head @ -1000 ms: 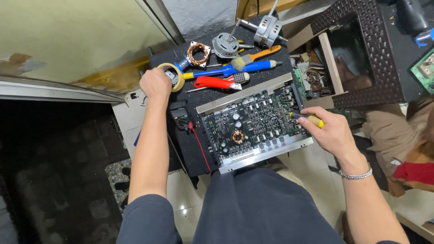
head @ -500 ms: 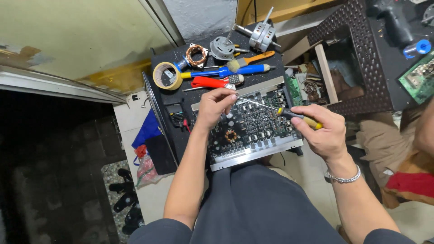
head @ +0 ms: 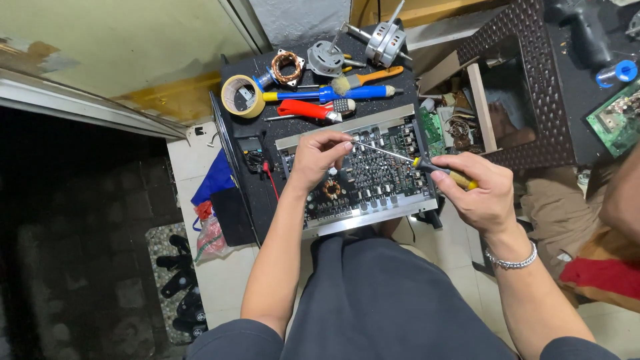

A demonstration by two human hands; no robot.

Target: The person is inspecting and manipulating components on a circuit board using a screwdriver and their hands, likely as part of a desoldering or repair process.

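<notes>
Black bench (head: 233, 143) crowded: far of the circuit board (head: 360, 175) lie one tape roll (head: 243, 96), one copper coil (head: 288, 65), two grey motor parts (head: 325, 59) and (head: 385, 39), one blue-handled tool (head: 333, 94), one orange-handled brush (head: 368, 77) and one red-handled tool (head: 305, 109), all clear of the hands. One small black meter (head: 252, 151) with a red lead sits just left of the board. Right of the board: a small green board (head: 432, 127), then a dark perforated stand (head: 533, 87) with scrap inside. One more green board (head: 617, 119) far right, one blue spool (head: 620, 71) beyond it. Blue bag (head: 215, 179) and sandals (head: 179, 280) on the floor, left. Screwdriver (head: 427, 165), one, is over the right half of the board; long axis runs nearly left-right, slightly tilted, tip pointing left and a bit far, handle to the right. Right hand (head: 483, 193) has a closed grip on the yellow-black handle; silver bracelet (head: 512, 259) on that wrist. Left hand (head: 319, 157) pinches narrow at the shaft's tip end, fingertips (head: 343, 145) on it, above the board's far-left part. Nothing blocks the shaft between the two hands.
</notes>
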